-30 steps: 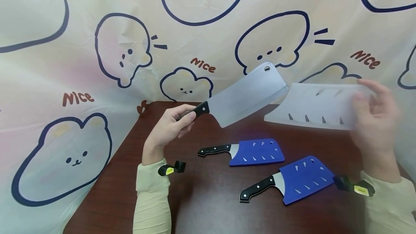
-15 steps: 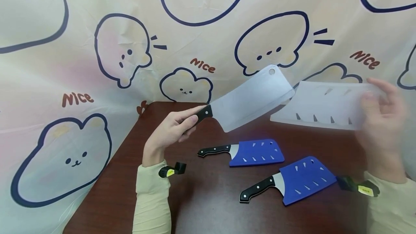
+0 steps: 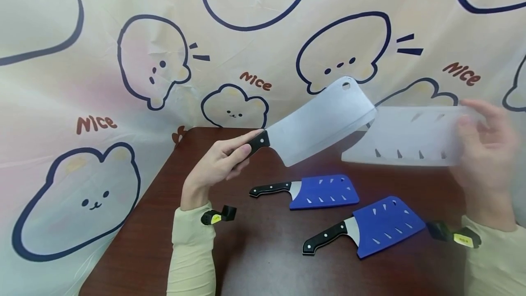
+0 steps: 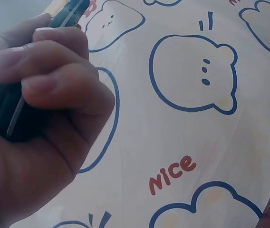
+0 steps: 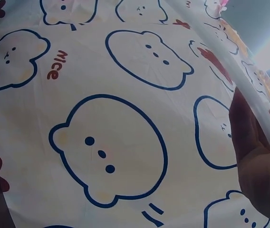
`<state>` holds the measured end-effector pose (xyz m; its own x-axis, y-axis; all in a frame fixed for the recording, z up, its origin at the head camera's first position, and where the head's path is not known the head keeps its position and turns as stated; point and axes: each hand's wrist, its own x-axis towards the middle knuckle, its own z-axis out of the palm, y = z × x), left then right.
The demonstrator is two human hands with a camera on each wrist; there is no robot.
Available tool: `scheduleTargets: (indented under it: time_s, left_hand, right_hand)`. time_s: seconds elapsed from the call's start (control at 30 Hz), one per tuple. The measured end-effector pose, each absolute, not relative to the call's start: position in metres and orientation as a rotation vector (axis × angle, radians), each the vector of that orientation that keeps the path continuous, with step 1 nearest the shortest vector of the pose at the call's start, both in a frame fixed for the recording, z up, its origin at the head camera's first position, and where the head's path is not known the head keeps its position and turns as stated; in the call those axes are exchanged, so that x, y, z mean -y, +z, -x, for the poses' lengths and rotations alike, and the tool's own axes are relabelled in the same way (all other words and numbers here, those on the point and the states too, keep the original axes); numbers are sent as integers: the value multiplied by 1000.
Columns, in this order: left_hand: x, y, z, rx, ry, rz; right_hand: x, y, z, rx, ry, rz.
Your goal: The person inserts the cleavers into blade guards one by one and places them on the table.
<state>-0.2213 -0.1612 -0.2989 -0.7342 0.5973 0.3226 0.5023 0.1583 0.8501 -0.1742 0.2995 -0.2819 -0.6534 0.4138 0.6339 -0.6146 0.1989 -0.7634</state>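
In the head view my left hand [image 3: 215, 163] grips the black handle of a cleaver [image 3: 320, 122], held up over the table with its wide bare blade slanting up to the right. My right hand [image 3: 486, 150], blurred, pinches the right end of a translucent white blade guard [image 3: 400, 136] with slots in it. The blade's far corner meets the guard's left edge in this view. In the left wrist view, curled fingers wrap the dark handle [image 4: 12, 116]. The right wrist view shows the guard edge-on as a pale strip, between thumb and fingers.
Two more cleavers with black handles lie on the dark brown table [image 3: 271, 264], each in a blue guard: one farther back [image 3: 324, 193], one nearer [image 3: 388, 227]. A cartoon-print cloth [image 3: 255, 54] hangs behind the table and along its sides.
Over the last second the cleaver and the white guard have both shifted a little to the right. Both hands keep their hold. The two blue-guarded cleavers stay where they were.
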Motion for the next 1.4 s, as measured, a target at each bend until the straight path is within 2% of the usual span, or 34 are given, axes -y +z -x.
scheduleTargets:
  time_s: [0.17,0.3,0.4,0.57,0.8,1.03,1.13,1.27,1.4]
  left_hand:
    - [159,-299,220,-2279,1609,-1200]
    - [159,-298,219,-2255,1552,-1251]
    - [160,-297,217,-2217,1503,-1244]
    - [163,-298,214,-2194,1371,-1212]
    - [172,-294,208,-2283,1209,-1103]
    - [171,-295,208,-2349,1203,-1113]
    - [166,-297,210,-2330,1264,-1103]
    - [158,-300,211,-2320,1275,-1112]
    - [156,-300,210,-2398,1229,-1134]
  right_hand:
    - [-302,-283,175,1569,1660,-268]
    - [-304,-280,173,1678,1494,-111]
    - [-304,-275,168,1845,1347,109]
    - [-306,-272,164,1917,1435,259]
    - [-301,-272,165,1836,1412,50]
    - [-302,-277,171,1681,1525,-161]
    - [-298,-277,172,1696,1480,-171]
    - [-289,-281,172,1847,1278,-54]
    - [-280,-287,175,1854,1340,-115]
